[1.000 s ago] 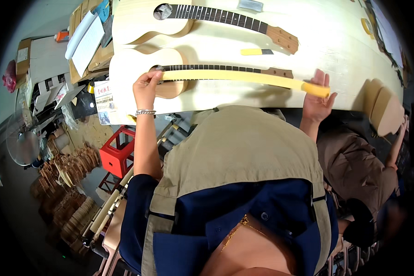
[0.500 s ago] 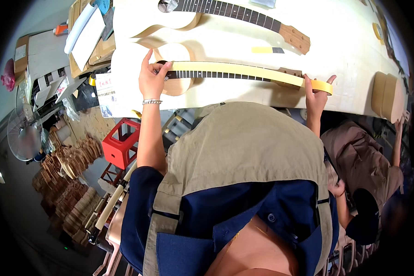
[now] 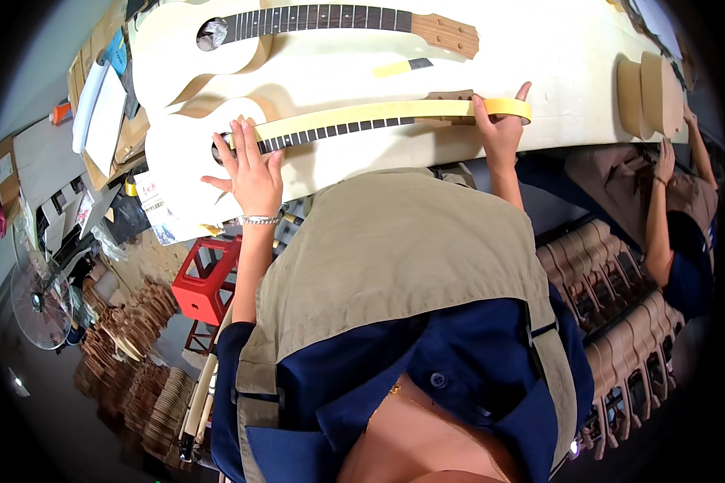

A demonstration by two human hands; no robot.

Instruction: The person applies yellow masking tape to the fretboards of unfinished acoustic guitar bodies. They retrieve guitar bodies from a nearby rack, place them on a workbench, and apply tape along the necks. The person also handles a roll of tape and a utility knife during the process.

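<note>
The right hand (image 3: 501, 143) grips a round yellow tape roll (image 3: 511, 105), its strip (image 3: 362, 111) reaching leftward to the unclenched left hand (image 3: 255, 175). Below both hands lies a pale wooden ukulele (image 3: 179, 149).

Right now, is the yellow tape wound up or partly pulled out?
Partly pulled out: its strip runs along the nearer ukulele fretboard from the left hand to the roll at the right hand.
</note>
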